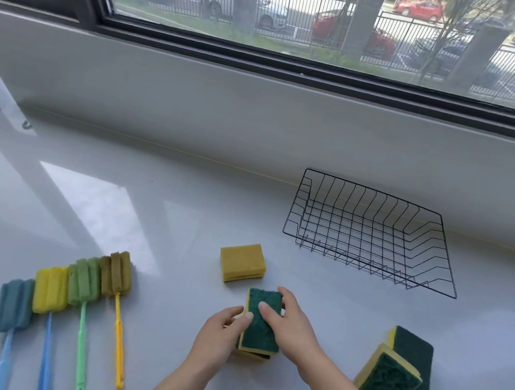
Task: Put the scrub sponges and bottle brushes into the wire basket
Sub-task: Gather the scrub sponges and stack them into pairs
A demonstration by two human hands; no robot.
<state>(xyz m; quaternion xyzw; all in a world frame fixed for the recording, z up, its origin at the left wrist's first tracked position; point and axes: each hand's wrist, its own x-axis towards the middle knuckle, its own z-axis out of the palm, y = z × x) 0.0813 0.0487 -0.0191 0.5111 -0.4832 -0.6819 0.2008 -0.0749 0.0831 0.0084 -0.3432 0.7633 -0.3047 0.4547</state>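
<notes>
Now both hands, left hand (218, 330) and right hand (293, 325), close their grip on a green-topped scrub sponge (260, 321) on the counter (181, 217); the wire basket (372, 233) sits empty nearby.

White counter (181, 217); window (306, 11), parked cars outside.

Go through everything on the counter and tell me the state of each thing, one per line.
Wire basket: upright, empty.
Green-topped sponge: held by both hands, on another sponge.
Left hand: gripping sponge.
Right hand: gripping sponge.
Yellow sponge: lying flat, untouched.
Four bottle brushes: side by side, untouched.
Right-side sponges: tilted, leaning together.
</notes>
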